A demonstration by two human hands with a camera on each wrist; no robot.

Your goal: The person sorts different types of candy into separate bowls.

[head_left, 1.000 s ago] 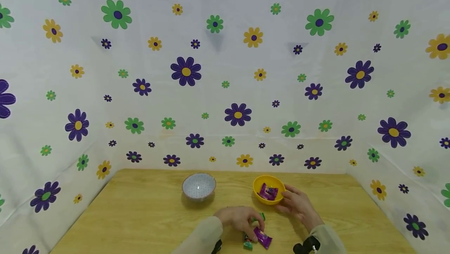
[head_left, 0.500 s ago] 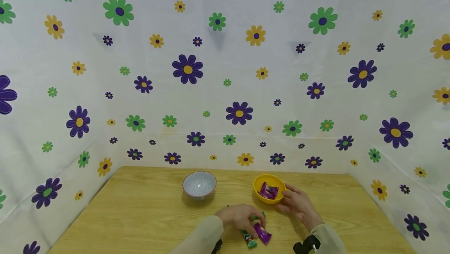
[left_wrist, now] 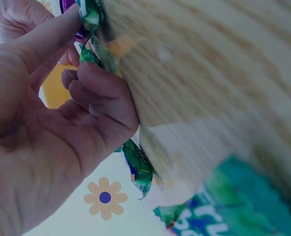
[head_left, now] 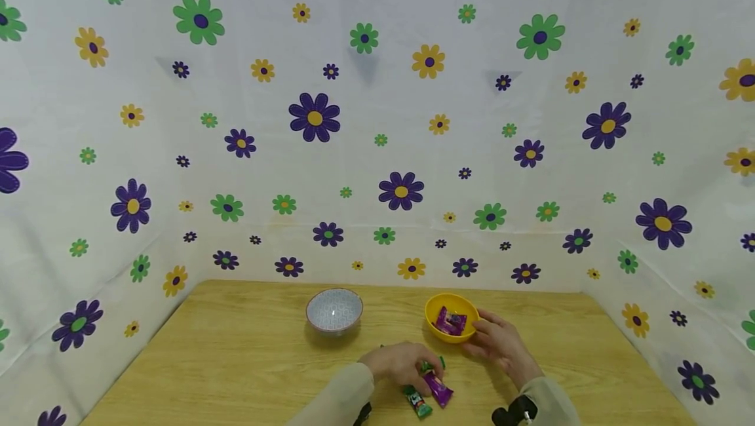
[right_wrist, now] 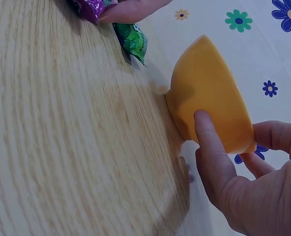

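My left hand [head_left: 404, 364] is low over the tabletop, thumb and index finger pinching a purple-wrapped candy [head_left: 438, 389]. One green-wrapped candy [head_left: 417, 402] lies just in front of that thumb, and another green candy [head_left: 433, 365] shows partly behind the fingers. In the left wrist view a green wrapper [left_wrist: 138, 169] pokes out past the curled fingers, and a further one [left_wrist: 229, 206] fills the near corner. My right hand [head_left: 501, 347] holds the yellow bowl [right_wrist: 207, 93] at its right side, thumb and fingers on its wall and rim. Purple candies [head_left: 451, 321] lie inside that bowl.
A grey-blue patterned bowl [head_left: 334, 311] with a reddish rim stands at the back of the wooden table [head_left: 248, 347], left of the yellow one. White flower-print cloth [head_left: 377, 98] surrounds the table at the back and both sides.
The purple candy at my left fingertips has shifted slightly away from me and turned. The green candy by the thumb has swung to a slant. My right hand stays on the yellow bowl.
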